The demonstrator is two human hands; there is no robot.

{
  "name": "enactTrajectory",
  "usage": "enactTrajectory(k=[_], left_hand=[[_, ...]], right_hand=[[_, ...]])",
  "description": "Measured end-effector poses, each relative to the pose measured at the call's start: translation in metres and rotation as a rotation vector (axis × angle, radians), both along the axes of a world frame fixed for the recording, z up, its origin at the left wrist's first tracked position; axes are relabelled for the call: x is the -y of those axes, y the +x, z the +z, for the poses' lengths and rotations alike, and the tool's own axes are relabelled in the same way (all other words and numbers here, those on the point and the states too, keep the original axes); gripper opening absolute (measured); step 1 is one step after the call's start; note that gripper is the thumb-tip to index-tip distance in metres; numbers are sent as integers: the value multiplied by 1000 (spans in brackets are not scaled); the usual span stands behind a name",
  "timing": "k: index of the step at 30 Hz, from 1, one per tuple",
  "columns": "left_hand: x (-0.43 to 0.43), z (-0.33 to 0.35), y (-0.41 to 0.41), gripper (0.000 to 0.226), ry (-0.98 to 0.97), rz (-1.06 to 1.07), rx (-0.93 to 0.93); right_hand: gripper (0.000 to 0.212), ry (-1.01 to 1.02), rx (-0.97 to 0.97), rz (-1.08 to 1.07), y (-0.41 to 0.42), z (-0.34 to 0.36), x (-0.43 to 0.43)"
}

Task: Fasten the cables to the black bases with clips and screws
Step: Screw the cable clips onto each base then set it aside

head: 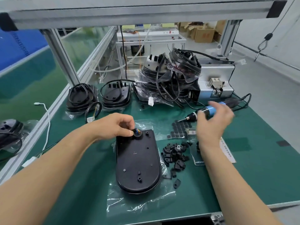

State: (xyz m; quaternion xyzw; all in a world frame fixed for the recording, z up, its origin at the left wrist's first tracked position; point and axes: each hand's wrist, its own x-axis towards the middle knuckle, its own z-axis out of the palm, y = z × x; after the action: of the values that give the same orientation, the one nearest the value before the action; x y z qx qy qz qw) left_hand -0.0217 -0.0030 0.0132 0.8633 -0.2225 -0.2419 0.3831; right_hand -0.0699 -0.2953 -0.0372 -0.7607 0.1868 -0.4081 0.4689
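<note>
one black base (pixel 137 161) lies flat at the lower centre of the frame on the green worktop (pixel 253 172). the left hand (pixel 113 125) pinches the cable end (pixel 136 132) at the top edge of the base. the right hand (pixel 212 120) (blurred) is loosely curled beside the electric screwdriver (pixel 203 112); i cannot tell if it grips. loose black clips (pixel 176 155) lie right of the base.

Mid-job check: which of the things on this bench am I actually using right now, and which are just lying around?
In use:
black base
cable end, pinched by left hand
electric screwdriver, by right hand
pile of black clips

Lying about:
sheet of round black pads
white cable
printed leaflet
cardboard boxes
</note>
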Motion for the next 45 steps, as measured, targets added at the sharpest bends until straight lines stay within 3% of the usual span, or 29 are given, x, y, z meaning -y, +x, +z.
enactTrajectory(k=[2, 5, 12, 17, 23, 26, 28, 31, 35, 38, 43, 45], left_hand=[[0, 0, 1, 8, 13, -2, 1], [1, -1, 0, 8, 12, 19, 0], [0, -5, -1, 7, -5, 48, -15], [4, 4, 5, 7, 101, 31, -53], [52, 19, 25, 36, 108, 51, -26], [93, 10, 38, 31, 436, -39, 86], [113, -3, 43, 63, 631, -62, 147], [128, -14, 51, 87, 632, -24, 104], [131, -16, 57, 72, 692, -52, 143], [130, -19, 63, 61, 524, -61, 69], [122, -16, 74, 38, 342, -29, -115], [120, -18, 78, 18, 259, -27, -197]], right_hand=[[17, -428, -111, 344, -2, 3, -10], [13, -704, -505, 755, 2, 9, -17], [12, -847, -604, 820, 4, 14, -19], [8, -988, -596, 840, 5, 10, -21], [11, -960, -549, 876, 13, 8, -15], [8, -734, -521, 878, 16, 7, -12], [8, -629, -523, 855, 17, 7, -6], [14, -626, -543, 899, 18, 5, -1], [21, -635, -541, 921, 22, 1, 1], [27, -675, -526, 907, 24, -2, 4], [25, -549, -422, 930, 22, -9, 5], [29, -542, -402, 937, 24, -10, 6]])
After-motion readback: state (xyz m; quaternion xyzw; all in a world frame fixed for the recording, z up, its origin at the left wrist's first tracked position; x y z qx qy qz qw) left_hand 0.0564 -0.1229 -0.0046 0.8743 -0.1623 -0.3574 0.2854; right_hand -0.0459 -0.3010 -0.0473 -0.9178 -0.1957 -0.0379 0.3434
